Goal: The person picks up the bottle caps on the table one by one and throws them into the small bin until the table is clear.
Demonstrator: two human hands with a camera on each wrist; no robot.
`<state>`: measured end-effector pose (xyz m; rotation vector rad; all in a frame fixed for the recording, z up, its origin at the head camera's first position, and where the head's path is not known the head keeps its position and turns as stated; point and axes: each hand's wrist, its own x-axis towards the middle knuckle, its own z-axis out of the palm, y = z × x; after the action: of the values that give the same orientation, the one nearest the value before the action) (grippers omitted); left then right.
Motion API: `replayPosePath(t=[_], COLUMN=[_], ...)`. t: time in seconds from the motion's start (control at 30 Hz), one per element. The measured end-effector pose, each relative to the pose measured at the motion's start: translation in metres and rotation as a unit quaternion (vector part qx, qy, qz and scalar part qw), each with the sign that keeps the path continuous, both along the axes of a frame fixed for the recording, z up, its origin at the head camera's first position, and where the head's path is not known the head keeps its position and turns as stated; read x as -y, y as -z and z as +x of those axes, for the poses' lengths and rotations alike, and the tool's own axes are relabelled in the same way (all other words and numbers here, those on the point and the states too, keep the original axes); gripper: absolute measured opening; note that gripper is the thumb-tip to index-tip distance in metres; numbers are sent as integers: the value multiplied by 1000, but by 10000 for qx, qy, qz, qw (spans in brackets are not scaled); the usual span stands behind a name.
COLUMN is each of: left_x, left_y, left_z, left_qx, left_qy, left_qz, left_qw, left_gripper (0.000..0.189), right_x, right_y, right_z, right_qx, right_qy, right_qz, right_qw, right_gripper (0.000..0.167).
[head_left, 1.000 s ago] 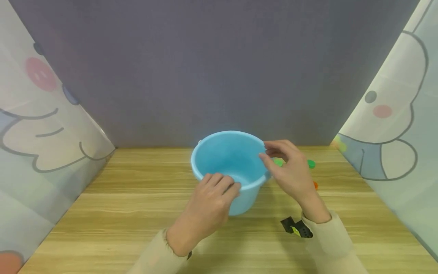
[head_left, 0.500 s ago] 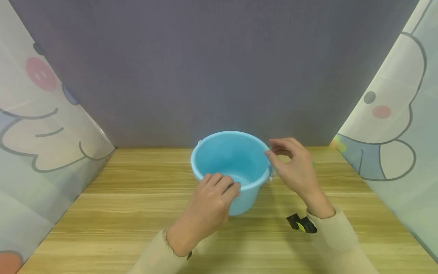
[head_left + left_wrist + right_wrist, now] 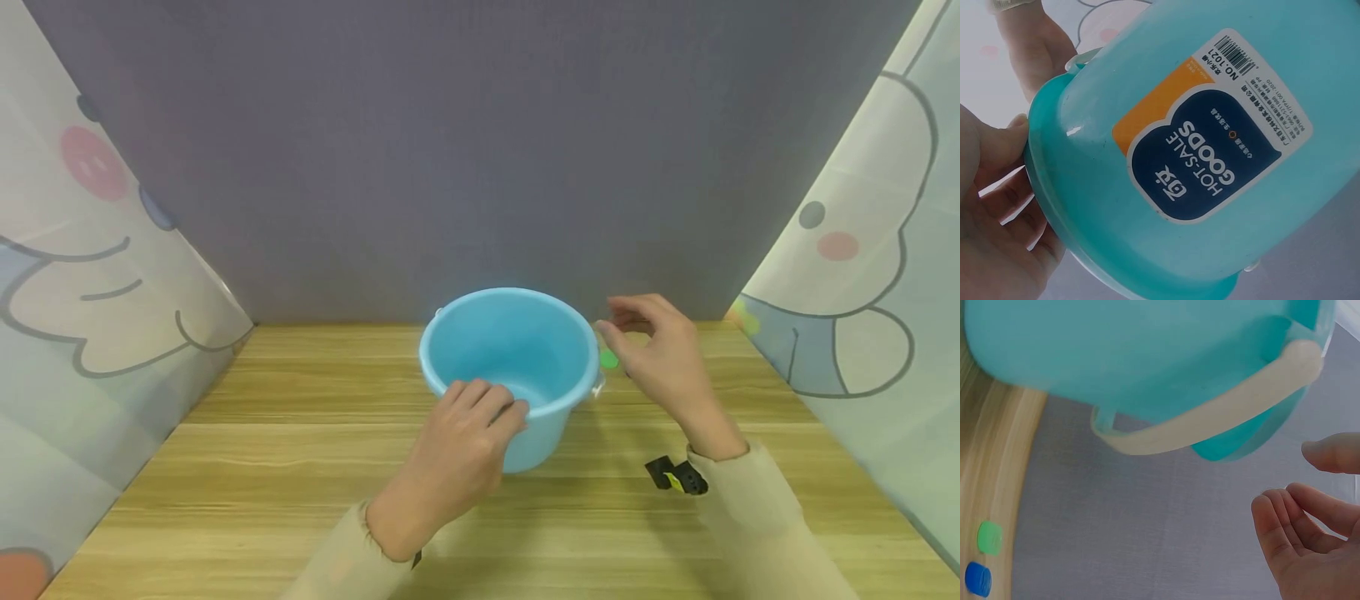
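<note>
A light blue plastic bucket [image 3: 525, 337] stands upright on the wooden table, its mouth facing up. My left hand [image 3: 453, 450] grips the near rim, fingers hooked over the edge; in the left wrist view its thumb [image 3: 1007, 140] lies against the rim beside the bucket's label [image 3: 1210, 131]. To the right of the bucket, my right hand [image 3: 667, 358] hovers apart from the rim. Its thumb and fingertips [image 3: 1263, 509] are spread from each other, holding nothing. A white handle [image 3: 1210, 428] hangs down along the bucket's outer side.
A light green cap [image 3: 609, 358] lies on the table right of the bucket, partly behind my right hand. A blue cap [image 3: 979, 579] lies beside it in the right wrist view. A grey panel [image 3: 480, 167] rises behind the wooden table [image 3: 300, 467].
My right hand has moved rightward, from over the bucket's right rim to clear of it, and now covers the orange and darker green caps. My left hand and the bucket have stayed put.
</note>
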<state>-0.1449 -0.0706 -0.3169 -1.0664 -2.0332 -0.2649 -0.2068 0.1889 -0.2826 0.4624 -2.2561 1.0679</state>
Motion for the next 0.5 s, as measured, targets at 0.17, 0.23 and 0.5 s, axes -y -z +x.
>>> replayPosePath(t=[0.17,0.23,0.5], left_x=[0,0,0], left_y=[1,1,1], left_z=[0,0,0], left_qx=[7,23,54], left_qy=[8,10,-6], left_qz=[9,12,24], left_qw=[10000,10000,10000], left_gripper=[10,9,9], right_x=[-2,-3,-10], right_y=[0,-1,-1], right_z=[-5,-7,-14], right_qx=[192,197,295], right_qy=[132,145,145], right_qz=[200,236,423], right_qw=[9995,9994,9986], right_gripper=[31,31,33])
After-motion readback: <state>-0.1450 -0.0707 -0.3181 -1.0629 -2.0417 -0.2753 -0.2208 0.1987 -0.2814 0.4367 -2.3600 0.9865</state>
